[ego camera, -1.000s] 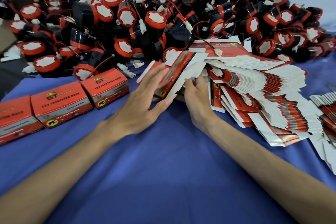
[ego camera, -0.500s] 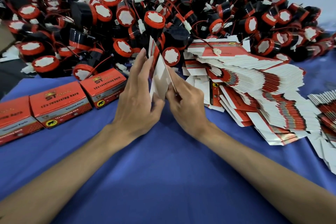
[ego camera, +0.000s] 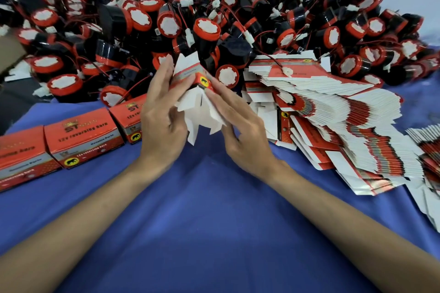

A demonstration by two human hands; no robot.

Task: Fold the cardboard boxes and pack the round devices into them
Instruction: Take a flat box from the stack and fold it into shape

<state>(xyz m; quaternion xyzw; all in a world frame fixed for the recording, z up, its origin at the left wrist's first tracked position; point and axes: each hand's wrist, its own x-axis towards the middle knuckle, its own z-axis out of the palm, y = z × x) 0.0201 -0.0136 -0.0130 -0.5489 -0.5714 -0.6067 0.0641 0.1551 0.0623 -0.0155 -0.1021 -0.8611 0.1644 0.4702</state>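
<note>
A red and white cardboard box [ego camera: 195, 93] is held up between both hands above the blue cloth, opened into a tube with its white flaps hanging toward me. My left hand [ego camera: 159, 116] grips its left side, thumb on the red face. My right hand [ego camera: 238, 126] presses its right side with straight fingers. Behind lies a big heap of round black and red devices [ego camera: 204, 31] with red wires and white plugs. A fanned stack of flat boxes [ego camera: 333, 112] lies to the right.
Three folded red boxes [ego camera: 81, 140] stand in a row at the left on the blue tablecloth [ego camera: 214, 221]. More flat boxes [ego camera: 428, 150] lie at the far right edge. A white wall runs behind the heap.
The flat box taken from the stack was lifted upright between both hands and has now been spread open into a tube, flaps hanging down.
</note>
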